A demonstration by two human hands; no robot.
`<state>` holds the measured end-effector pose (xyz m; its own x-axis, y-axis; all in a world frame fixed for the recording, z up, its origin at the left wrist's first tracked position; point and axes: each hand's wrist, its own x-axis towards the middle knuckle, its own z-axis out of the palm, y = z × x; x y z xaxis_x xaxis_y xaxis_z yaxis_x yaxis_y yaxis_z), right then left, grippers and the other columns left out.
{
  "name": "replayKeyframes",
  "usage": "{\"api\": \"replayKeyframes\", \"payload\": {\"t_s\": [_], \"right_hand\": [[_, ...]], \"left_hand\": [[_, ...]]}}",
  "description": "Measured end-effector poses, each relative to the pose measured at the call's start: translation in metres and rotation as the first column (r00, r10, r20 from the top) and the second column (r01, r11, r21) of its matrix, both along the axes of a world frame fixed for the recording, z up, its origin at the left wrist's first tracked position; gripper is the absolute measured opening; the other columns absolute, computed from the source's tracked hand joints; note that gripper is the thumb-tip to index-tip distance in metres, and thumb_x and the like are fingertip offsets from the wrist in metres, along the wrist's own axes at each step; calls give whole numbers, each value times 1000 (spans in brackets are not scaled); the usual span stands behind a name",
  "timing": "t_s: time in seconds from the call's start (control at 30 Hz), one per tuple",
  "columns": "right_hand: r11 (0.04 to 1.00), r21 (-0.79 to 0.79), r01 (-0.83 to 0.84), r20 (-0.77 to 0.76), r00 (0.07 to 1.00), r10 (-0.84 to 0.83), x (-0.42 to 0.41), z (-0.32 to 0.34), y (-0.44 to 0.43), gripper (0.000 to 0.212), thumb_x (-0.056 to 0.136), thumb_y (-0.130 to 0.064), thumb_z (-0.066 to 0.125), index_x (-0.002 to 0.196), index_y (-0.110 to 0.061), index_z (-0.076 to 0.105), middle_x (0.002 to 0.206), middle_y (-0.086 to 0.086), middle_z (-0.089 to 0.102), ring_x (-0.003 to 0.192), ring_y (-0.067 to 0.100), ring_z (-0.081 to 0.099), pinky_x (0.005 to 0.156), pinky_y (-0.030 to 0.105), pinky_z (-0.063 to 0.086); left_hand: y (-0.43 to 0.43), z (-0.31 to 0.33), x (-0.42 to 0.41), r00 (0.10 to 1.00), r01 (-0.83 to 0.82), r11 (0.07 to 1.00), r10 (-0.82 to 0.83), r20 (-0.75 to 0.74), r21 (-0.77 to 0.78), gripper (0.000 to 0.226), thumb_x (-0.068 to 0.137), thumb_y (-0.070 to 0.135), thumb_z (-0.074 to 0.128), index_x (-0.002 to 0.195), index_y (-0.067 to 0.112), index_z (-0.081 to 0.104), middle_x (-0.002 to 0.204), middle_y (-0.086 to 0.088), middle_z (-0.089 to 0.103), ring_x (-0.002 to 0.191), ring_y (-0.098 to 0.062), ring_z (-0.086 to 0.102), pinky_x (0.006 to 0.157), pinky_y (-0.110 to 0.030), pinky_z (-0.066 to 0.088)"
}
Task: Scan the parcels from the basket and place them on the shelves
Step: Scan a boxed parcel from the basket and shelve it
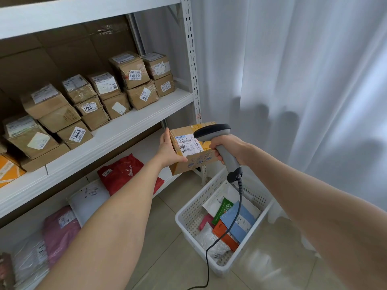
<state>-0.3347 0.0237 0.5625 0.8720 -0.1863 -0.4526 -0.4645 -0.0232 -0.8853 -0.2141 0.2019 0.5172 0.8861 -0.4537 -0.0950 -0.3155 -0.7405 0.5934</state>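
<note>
So that its shipping label [189,143] faces the barcode scanner [211,131] gripped by the right hand [228,148], the cardboard parcel [194,160] is clasped at one end by the left hand [169,149], aloft beside the shelves [136,120]

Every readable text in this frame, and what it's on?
"S01E- M1 A21" on the held parcel
"4001" on a middle-shelf box
"3003" on a front-row box
"56-2-3201", upside down, on a top-stacked box
None visible on the scanner.
Other labels, including those in the basket: too small or blurred.
</note>
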Motion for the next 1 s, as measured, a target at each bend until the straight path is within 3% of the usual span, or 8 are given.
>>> {"api": "replayKeyframes", "payload": {"t_s": [0.4, 0.67, 0.87, 1.0], "right_hand": [[997, 77, -30, -5, 1000, 31, 0, -4, -9, 22, 87, -19, 59, 107, -9, 56, 76, 6, 57, 57, 10, 52, 47, 19, 48], [996, 39, -76, 6, 997, 76, 3, -9, -14, 21, 87, -19, 60, 105, -10, 54, 73, 6, 55, 60, 11, 52, 50, 21, 48], [992, 54, -113, -1, 994, 114, 13, -24, -10, 35, 85, -23, 65, 116, -12, 53, 86, 8, 61, 67, 13, 57, 54, 25, 50], [992, 102, -67, 45, 997, 62, 21, -38, -4, 34, 86, -19, 68, 116, -11, 56, 91, 10, 63, 67, 16, 57, 52, 24, 50]], "left_hand": [[-4, 0, -5, 999, -43, 999, 43, 0, 15, 126, 71, 19, 83, 151, 17, -14, 158, -7, -3, 144, -25, 19, 111, -40, 30], [-2, -1, -14, 996, -90, 996, 90, 11, 28, 125, 71, 21, 83, 151, 17, -14, 159, -6, -2, 144, -25, 18, 111, -39, 30], [6, -6, -26, 987, -159, 987, 159, -12, 18, 127, 70, 21, 84, 151, 15, -14, 159, -6, -4, 146, -24, 12, 113, -39, 25], [24, -16, -31, 969, -236, 972, 236, -74, 0, 131, 66, 25, 86, 151, 15, -13, 159, -4, -3, 145, -23, 15, 114, -38, 24]]}}
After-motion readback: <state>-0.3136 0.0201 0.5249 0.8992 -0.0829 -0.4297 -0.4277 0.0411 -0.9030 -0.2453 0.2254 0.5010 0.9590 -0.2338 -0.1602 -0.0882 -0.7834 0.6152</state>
